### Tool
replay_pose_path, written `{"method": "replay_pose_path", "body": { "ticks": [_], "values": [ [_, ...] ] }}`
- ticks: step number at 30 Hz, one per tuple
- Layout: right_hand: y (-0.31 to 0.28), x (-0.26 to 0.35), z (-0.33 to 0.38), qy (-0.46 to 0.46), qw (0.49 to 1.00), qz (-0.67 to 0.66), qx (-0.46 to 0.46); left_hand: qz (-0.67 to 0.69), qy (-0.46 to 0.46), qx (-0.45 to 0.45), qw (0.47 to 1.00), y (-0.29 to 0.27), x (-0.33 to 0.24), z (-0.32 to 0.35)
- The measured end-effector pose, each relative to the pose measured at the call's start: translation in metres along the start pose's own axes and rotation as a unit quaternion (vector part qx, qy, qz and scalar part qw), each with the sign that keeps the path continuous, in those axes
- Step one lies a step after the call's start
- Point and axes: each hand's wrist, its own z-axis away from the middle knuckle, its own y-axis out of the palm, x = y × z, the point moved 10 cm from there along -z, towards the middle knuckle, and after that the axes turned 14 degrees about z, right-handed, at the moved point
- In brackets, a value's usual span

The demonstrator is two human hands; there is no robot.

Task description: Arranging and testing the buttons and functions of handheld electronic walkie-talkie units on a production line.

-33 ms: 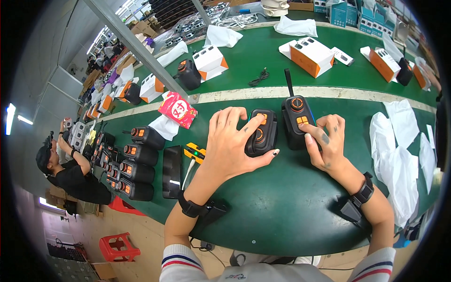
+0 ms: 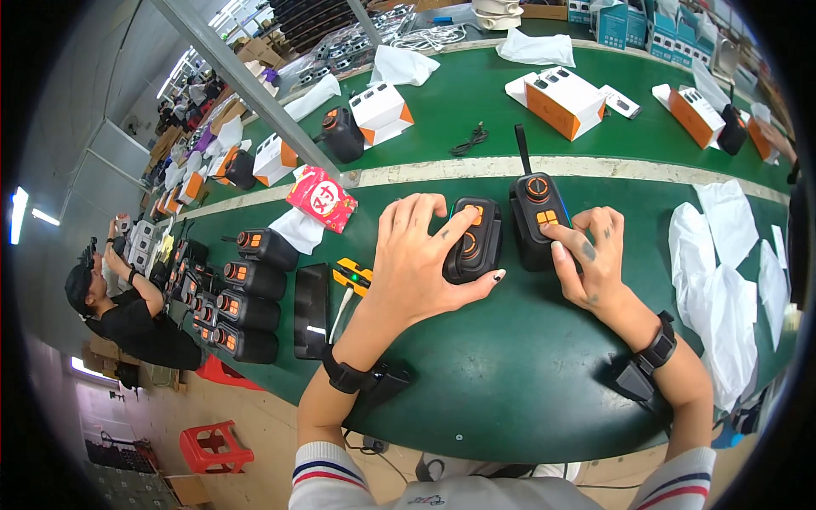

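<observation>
The left black device and right black device sit side by side on the green table. The left hand, spread wide, and the right hand, loosely half-curled, each rest a fingertip on orange buttons; white bags lie rightward.

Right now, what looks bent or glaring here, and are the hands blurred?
In the head view, the long cream strip across the green tabletop bows in an arc; the white tube light at far left glares; a glossy black rectangular object carries a bright glint; the bare left hand and bare right hand look sharp.
</observation>
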Motion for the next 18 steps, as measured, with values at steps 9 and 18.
{"method": "replay_pose_path", "body": {
  "ticks": [9, 18],
  "values": [
    [-0.001, 0.001, 0.001, 0.002, 1.000, -0.002, 0.003, 0.006, -0.010, 0.017, 1.000, 0.002, 0.002, 0.002],
    [0.040, -0.018, 0.006, 0.151, 0.976, -0.135, 0.078, 0.508, -0.133, 0.080, 0.847, 0.030, 0.069, 0.024]
  ]
}}
